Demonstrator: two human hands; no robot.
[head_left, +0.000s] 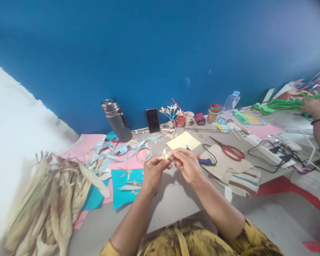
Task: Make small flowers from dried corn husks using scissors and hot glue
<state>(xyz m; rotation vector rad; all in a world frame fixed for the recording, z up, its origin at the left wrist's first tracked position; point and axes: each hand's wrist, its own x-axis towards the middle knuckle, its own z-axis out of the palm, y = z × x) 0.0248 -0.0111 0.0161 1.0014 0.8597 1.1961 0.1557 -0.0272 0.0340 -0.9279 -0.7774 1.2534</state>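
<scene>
Pale flower-shaped piece, one: sits between left hand and right hand, pinched in fingertips of both; yellow sheet just beyond

Beyond the fingers rises a blue wall, paler far to their right; a white wall meets it on their left. Beneath them spreads a grey tabletop, soft shadows falling across it.

We see a grey tabletop beneath our hands; on it lie a turquoise sheet and dry husks to their left, a pale yellow sheet just beyond them, and a white power strip to their right.
</scene>
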